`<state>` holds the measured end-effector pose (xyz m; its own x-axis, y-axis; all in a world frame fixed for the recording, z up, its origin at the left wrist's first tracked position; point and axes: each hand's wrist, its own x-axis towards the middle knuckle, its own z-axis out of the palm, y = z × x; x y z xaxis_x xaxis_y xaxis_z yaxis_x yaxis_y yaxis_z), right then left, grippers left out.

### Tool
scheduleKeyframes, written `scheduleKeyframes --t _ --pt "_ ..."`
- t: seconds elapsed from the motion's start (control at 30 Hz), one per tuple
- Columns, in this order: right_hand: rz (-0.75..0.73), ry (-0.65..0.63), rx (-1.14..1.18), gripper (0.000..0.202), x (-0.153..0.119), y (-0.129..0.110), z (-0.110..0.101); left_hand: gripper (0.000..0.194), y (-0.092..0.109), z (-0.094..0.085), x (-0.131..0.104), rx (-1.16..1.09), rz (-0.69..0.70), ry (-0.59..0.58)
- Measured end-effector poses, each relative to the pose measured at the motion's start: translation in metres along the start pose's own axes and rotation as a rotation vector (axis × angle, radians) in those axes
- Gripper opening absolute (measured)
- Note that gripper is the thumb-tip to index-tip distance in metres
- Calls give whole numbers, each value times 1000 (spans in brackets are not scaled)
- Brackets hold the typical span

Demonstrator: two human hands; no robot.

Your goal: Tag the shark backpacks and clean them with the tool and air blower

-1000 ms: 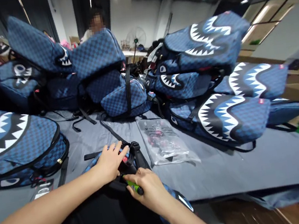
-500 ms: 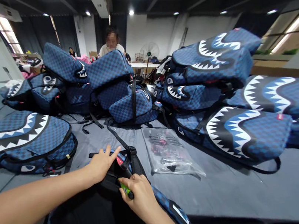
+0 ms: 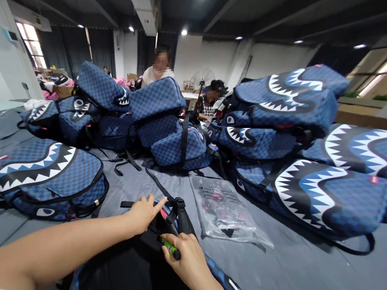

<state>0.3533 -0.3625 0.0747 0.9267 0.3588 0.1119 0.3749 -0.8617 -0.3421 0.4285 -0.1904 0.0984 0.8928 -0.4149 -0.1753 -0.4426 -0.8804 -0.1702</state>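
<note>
An unzipped backpack [image 3: 126, 276] lies before me, its black inside facing up and blue checks showing along its right side. My left hand [image 3: 147, 213] lies over its far edge with the fingers spread; part of the palm's underside is hidden. My right hand [image 3: 187, 252] is closed around a small green pen-like tool with a black end [image 3: 171, 249], and its tip is hidden in the black fabric. Between the hands runs a strip of red and black trim [image 3: 164, 213]. A black strap with a buckle [image 3: 180, 204] rises just beyond.
A clear plastic bag [image 3: 225, 208] with printed marks lies right of the backpack on the grey-covered table [image 3: 243, 263]. Shark-mouth backpacks are piled at the right [image 3: 321, 198], with one at the left [image 3: 46, 179] and more behind [image 3: 161, 99]. Two people work beyond the piles.
The view has shifted, so everything sits lower and a bit further right. A second person now shows behind the piles. Both hands keep nearly the same place on the backpack.
</note>
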Motion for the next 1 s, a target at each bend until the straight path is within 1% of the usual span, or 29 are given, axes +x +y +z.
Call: scheduleKeyframes --t 0.1,0.13,0.2,0.3,0.4,0.47,0.57,0.63,0.7,0.73,0.77,0.8,0.9,1.0 --pt "-1 -3 11 29 -1 -2 -1 101 -3 6 -3 13 12 71" --pt "2 -6 12 29 -2 -3 -1 95 -3 6 -4 10 0 83" --pt "12 -3 15 29 -3 -4 -2 94 -4 4 -7 -24 -3 82" --pt "14 17 38 29 -5 -4 -3 103 -6 -5 -14 -127 -20 45" --pt "-1 41 86 30 -7 -3 -2 107 -8 -15 -23 -202 -141 -13" --pt "-2 52 113 30 -9 -2 -1 107 -10 -19 -25 -210 -170 -70" --pt "7 63 139 29 -8 -1 2 111 -11 -22 -21 -198 -116 -128" --pt "8 71 147 29 -6 1 5 122 -10 -23 -15 -184 -102 -161" --pt "3 75 152 28 -3 3 8 135 -7 -24 -9 -161 -124 -200" --pt "1 76 155 28 -1 4 10 138 -6 -24 -6 -147 -138 -210" --pt "-1 76 158 28 0 5 11 136 -5 -24 -5 -131 -150 -210" --pt "-3 78 160 27 1 6 12 130 -4 -23 -4 -116 -153 -200" --pt "-19 85 165 27 2 7 15 105 -6 -19 -5 -98 -118 -149" --pt "-45 98 169 26 1 8 15 96 -10 -12 -7 -83 -65 -103"
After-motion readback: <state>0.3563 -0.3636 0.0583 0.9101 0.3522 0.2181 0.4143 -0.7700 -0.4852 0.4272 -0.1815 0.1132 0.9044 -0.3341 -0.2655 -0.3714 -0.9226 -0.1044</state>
